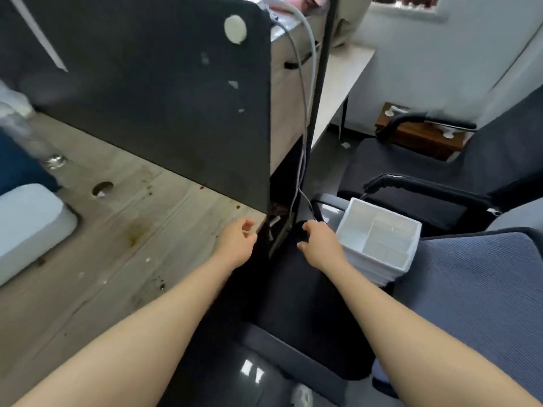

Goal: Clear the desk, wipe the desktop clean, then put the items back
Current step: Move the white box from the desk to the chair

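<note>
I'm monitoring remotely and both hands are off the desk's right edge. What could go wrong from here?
1. The right hand is down among the hanging cables; it could snag and tug one.
2. The white organizer sits on a stack near the chair seat's edge; a bump from that arm might tip it.
3. The desktop stains remain unwiped.

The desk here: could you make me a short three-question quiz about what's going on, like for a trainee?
1. True or false: the desktop already looks wiped clean.
2. Where is the white organizer tray? A) on the desktop B) off the desk, right of the right hand C) in the left hand
3. Fill in: at the desk's right edge, neither hand plainly holds ____.

Key
1. False; brown stains and crumbs still show.
2. B; it sits on a white stack beside the chairs.
3. Anything; the right hand's fingers reach toward dark cables, grip unclear.
</note>
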{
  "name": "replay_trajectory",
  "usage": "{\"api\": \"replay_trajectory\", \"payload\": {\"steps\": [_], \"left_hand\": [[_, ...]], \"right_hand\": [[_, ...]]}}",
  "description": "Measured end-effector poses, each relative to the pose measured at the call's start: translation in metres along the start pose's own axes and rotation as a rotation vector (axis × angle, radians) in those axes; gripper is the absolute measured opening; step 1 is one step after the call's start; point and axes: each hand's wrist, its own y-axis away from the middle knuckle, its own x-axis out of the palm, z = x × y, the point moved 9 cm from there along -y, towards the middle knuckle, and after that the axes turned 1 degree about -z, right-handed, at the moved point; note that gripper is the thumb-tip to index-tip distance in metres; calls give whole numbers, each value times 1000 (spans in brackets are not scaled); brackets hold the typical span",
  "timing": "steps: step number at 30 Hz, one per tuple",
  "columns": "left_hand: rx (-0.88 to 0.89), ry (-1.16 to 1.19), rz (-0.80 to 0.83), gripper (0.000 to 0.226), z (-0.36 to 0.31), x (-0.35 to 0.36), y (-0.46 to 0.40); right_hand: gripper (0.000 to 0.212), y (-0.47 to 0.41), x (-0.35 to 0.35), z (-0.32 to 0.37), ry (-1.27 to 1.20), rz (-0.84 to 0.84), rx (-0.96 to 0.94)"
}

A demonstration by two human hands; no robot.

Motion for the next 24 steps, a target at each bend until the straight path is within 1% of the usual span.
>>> {"api": "replay_trajectory", "payload": {"steps": [4, 7, 13, 16, 19, 24], "left_hand": [[-29, 44, -109, 32, 56, -94, 50], [-39, 46, -194, 34, 90, -154, 79], [-185, 86, -383, 31, 183, -262, 124], [-272, 117, -484, 31, 226, -304, 136], [-348, 120, -554, 32, 264, -331, 142], [-535, 144, -655, 42, 323, -367, 139]], "right_hand": [[43, 38, 42, 100, 10, 45, -132], [45, 55, 72, 159, -30, 77, -181], [45, 91, 132, 279, -57, 180, -307], [45, 92, 156, 329, -62, 204, -360], [44, 81, 182, 366, -76, 248, -361], [46, 50, 232, 419, -111, 340, -375]]}}
